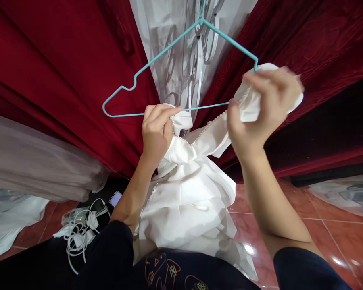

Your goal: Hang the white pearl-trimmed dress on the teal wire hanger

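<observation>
A small white dress (187, 193) with a pearl-trimmed neckline hangs down in front of me. My left hand (156, 131) is closed on the dress's left shoulder, just under the bottom bar of a teal wire hanger (157, 58). My right hand (264, 106) is closed on the dress's right shoulder fabric, bunched at the hanger's right end. The hanger hangs from above, in front of a white patterned curtain (172, 44).
Dark red drapes (60, 68) hang on both sides of the white curtain. Grey cloth (33, 165) lies at the left. White chargers and cables (81, 233) and a phone (115, 198) sit on the red tiled floor (335, 241). More white fabric lies far right.
</observation>
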A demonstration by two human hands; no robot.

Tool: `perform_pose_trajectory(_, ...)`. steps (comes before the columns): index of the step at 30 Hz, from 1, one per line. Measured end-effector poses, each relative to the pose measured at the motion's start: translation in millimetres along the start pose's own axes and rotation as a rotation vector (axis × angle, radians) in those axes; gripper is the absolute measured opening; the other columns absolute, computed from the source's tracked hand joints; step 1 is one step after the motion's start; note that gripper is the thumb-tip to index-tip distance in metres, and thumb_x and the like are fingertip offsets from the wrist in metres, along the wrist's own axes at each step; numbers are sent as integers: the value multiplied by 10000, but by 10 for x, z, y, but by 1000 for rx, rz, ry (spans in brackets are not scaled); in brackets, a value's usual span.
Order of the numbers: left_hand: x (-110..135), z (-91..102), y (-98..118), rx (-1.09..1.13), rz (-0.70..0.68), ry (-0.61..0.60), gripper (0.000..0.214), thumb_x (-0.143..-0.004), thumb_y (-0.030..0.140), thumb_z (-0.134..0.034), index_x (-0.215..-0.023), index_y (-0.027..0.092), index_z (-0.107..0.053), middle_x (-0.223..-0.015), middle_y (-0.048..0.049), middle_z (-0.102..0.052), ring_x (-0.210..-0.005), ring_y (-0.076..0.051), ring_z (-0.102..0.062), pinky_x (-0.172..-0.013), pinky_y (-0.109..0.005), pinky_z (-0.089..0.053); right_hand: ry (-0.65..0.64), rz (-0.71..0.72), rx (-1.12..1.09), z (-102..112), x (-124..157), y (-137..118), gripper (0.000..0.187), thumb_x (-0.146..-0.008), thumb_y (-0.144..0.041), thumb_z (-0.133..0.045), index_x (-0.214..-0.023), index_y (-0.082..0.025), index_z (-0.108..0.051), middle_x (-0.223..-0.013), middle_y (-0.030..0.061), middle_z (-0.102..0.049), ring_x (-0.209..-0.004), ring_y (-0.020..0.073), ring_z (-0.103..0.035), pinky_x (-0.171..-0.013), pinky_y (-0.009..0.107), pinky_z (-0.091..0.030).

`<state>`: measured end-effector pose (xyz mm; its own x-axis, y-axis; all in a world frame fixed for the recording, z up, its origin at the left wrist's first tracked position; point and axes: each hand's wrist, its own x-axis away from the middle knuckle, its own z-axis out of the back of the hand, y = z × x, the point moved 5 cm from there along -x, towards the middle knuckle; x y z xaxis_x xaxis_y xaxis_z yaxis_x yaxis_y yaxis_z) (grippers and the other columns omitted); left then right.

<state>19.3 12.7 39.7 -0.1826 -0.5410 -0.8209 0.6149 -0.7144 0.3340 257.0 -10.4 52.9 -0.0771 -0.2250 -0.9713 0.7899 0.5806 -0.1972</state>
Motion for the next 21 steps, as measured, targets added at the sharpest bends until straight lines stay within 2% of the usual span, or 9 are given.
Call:
perform_pose_trajectory(2, 7, -39, -3, 26, -12, -3, 388, -1061, 50, -472, -1144, 249, -795, -1073, -59, -760, -1059, -238, -641, -960, -396, -571, 60, -11, 62, 32, -66, 211, 516, -858, -226, -802, -1368, -239, -724, -1325, 164, -692, -1298, 379, -638, -1205, 636, -442)
perform_pose_trajectory(6, -2, -82, -78, 41, 13, -2, 407, -1046, 23, -476, -1152, 253, -794, -1071, -54, -743, -1058, -235, -628, -985, -409, -570, -10, -59, 87, 7, -189, 539, 497, -773, 36, -637, -1187, -207, -767, -1142, 139, -769, -1117, 305, -729, -986, 459, -580)
perform_pose_trajectory(10, -21, -101, -138, 75, 27, -19, 398, -1040, 30, -488, -1136, 257, -800, -1059, -57, -730, -1055, -236, -624, -991, -407, -572, 69, -111, 120, 129, -281, 721, 392, -785, 39, -586, -1043, -152, -812, -968, 131, -774, -888, 264, -748, -781, 373, -551)
perform_pose_trajectory(15, -48, -68, -169, 50, 51, -44, 392, -1046, 51, -477, -1105, 242, -814, -1025, -58, -707, -1050, -238, -620, -999, -415, -576, 182, -165, 112, 259, -323, 1100, 349, -762, 50, -556, -950, -164, -758, -901, 75, -729, -773, 203, -696, -686, 324, -497)
perform_pose_trajectory(17, -60, -34, -181, 37, 47, -43, 383, -1051, 57, -483, -1093, 245, -815, -1014, -51, -698, -1051, -241, -622, -998, -424, -576, 192, -239, 140, 287, -270, 1306, 303, -756, 53, -567, -891, -171, -721, -857, 73, -711, -737, 190, -669, -668, 323, -478)
perform_pose_trajectory(19, -67, -14, -189, 50, 39, -44, 390, -1048, 46, -488, -1099, 253, -814, -1017, -44, -702, -1043, -237, -624, -989, -423, -574, 148, -352, 158, 306, -130, 1463, 252, -756, 43, -606, -834, -178, -695, -775, 67, -688, -664, 177, -633, -647, 331, -464)
perform_pose_trajectory(21, -68, -19, -184, 75, 24, -34, 403, -1028, 24, -497, -1108, 255, -817, -1017, -39, -716, -1016, -227, -626, -962, -405, -569, 76, -469, 182, 344, 103, 1485, 192, -767, 3, -658, -796, -185, -682, -700, 51, -664, -585, 157, -580, -623, 338, -444)
